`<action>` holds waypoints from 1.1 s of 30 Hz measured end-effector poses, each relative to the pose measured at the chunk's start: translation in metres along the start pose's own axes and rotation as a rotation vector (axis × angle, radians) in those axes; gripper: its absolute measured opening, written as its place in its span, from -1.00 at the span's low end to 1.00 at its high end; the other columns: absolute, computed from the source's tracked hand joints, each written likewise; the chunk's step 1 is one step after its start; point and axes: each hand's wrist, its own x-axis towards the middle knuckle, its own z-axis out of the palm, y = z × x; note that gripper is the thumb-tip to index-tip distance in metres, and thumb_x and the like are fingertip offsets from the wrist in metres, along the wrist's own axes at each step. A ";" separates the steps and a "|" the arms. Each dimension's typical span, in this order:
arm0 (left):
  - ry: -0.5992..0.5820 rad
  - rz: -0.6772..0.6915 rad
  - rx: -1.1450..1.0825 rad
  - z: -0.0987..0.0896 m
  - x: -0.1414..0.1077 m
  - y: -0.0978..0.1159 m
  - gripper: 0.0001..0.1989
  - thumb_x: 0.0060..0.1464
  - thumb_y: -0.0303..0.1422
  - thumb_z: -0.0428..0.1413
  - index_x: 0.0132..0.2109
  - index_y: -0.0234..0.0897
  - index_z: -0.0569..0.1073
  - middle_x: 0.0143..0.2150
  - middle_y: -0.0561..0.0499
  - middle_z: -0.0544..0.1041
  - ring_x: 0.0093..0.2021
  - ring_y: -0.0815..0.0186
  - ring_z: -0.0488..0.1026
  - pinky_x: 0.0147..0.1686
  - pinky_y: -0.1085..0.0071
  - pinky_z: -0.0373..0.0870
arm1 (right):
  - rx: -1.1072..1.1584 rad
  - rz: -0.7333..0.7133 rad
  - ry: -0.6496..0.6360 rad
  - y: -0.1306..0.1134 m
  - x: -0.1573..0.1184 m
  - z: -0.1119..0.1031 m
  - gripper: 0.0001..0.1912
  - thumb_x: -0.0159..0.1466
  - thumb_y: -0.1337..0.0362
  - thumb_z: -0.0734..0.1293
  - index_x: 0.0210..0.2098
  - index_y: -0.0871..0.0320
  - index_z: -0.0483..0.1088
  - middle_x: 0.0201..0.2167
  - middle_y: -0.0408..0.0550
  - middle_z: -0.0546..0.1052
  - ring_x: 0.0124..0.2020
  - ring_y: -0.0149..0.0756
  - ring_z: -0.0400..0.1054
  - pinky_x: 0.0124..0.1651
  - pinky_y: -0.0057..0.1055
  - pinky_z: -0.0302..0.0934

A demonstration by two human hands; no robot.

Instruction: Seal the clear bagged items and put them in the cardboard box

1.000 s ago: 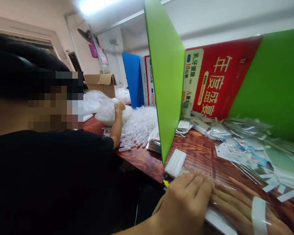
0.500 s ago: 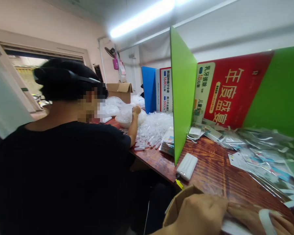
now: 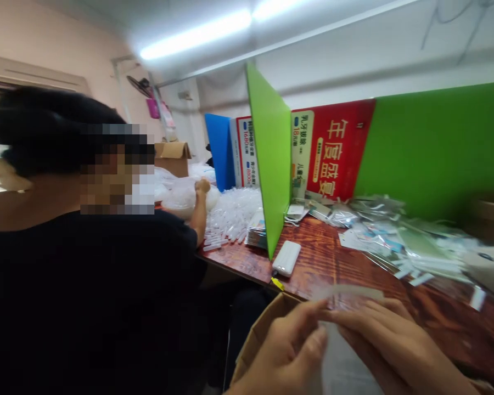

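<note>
The right hand point(image 3: 399, 337) pinched a flat, whitish translucent plastic sleeve point(image 3: 346, 365) near its far end; the left hand point(image 3: 286, 348) touched its left side, grip unclear.

The light-green divider point(image 3: 269, 170) stands on the reddish-brown desk point(image 3: 321, 244). Left of the divider: blue panel point(image 3: 220, 153); farther left, fan point(image 3: 139, 84). Right of it: red printed panel point(image 3: 349, 145). Behind it: white wall point(image 3: 395, 71). Above it: lit tube lights point(image 3: 197, 35).

A workshop: a green divider point(image 3: 267, 164) splits the tabletop point(image 3: 323, 255), plastic tubes point(image 3: 234, 214) heaped mid-frame, clear packets point(image 3: 422, 244) piled at right.
</note>
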 end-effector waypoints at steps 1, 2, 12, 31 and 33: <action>0.042 -0.017 -0.002 0.000 0.000 0.002 -0.53 0.28 -0.14 0.02 0.22 -0.29 0.37 0.10 -0.15 0.53 0.07 0.16 0.48 0.05 0.35 0.39 | -0.049 0.004 0.030 -0.002 0.001 0.002 -0.80 0.42 0.31 0.17 -0.14 0.04 0.44 -0.36 -0.16 0.59 -0.38 -0.32 0.46 -0.27 -0.37 0.25; 0.069 -0.031 0.006 0.001 0.000 0.004 -0.58 0.29 -0.17 0.02 0.19 -0.28 0.39 0.09 -0.13 0.55 0.04 0.19 0.49 0.04 0.37 0.40 | -0.104 0.018 0.074 -0.004 0.002 0.006 -0.81 0.42 0.32 0.18 -0.17 0.06 0.43 -0.36 -0.16 0.58 -0.36 -0.31 0.44 -0.24 -0.34 0.21; -0.040 -0.041 0.348 0.003 0.004 0.008 -0.73 0.29 -0.32 -0.02 -0.02 -0.29 0.52 -0.19 -0.02 0.61 -0.29 0.30 0.48 -0.28 0.49 0.40 | -0.249 -0.048 -0.024 -0.006 -0.003 0.036 -0.79 0.36 0.45 0.19 -0.35 0.21 0.41 -0.40 -0.02 0.49 -0.33 -0.22 0.25 -0.22 -0.27 0.10; 0.504 -0.260 0.193 -0.025 -0.027 0.027 -0.57 0.07 -0.04 0.21 -0.02 -0.22 0.52 -0.26 0.01 0.63 -0.33 0.29 0.55 -0.44 0.58 0.47 | 0.143 0.157 -0.677 -0.026 -0.036 -0.019 -0.80 0.26 0.48 0.24 -0.46 0.13 0.36 -0.49 -0.13 0.47 -0.47 -0.36 0.33 -0.44 -0.43 0.10; 0.452 -0.283 0.163 -0.023 -0.028 0.028 -0.60 0.08 -0.05 0.21 -0.04 -0.21 0.52 -0.28 0.02 0.63 -0.34 0.31 0.54 -0.44 0.59 0.46 | 0.195 0.253 -0.666 -0.025 -0.036 -0.022 -0.79 0.30 0.40 0.25 -0.46 0.15 0.39 -0.50 -0.15 0.48 -0.48 -0.39 0.33 -0.43 -0.45 0.09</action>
